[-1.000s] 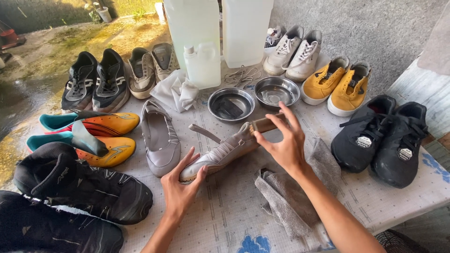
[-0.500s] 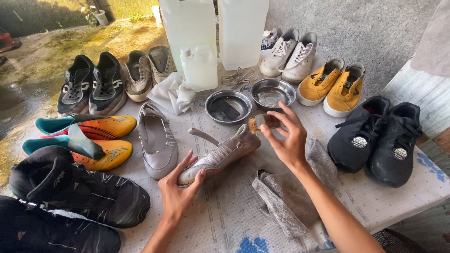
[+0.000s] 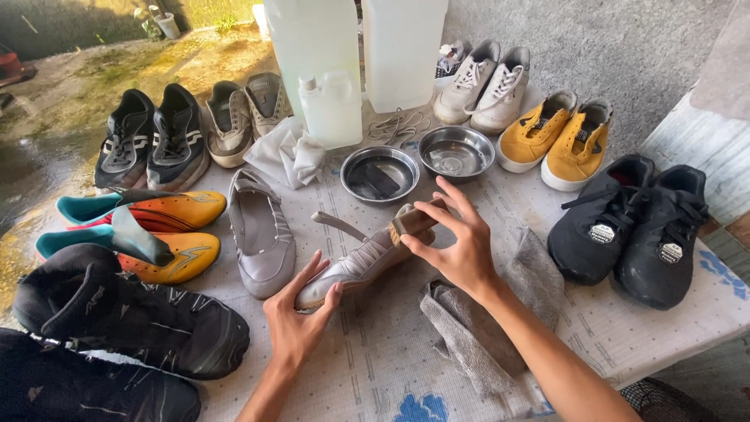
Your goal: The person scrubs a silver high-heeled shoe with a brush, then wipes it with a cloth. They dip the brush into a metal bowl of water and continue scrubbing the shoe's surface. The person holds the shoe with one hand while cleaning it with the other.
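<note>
- Our right hand grips a small wooden brush, pressing it on the heel end of the grey flat shoe.
- Our left hand clasps that shoe's toe, steadying it on the table.
- Its matching shoe lies just beside, a grey cloth under our right wrist.
- Two steel bowls sit behind; yellow shoes and black shoes stand at right.

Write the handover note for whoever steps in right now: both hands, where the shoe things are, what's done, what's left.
Left hand: grips the toe of the grey shoe, lying on its side on the table.
Right hand: presses a small brush against the shoe's heel end.
Nearby: its grey mate, two steel bowls, grey cloth.
Done: cannot tell how much is scrubbed.
Left: probably the rest of this shoe, then its mate.
</note>
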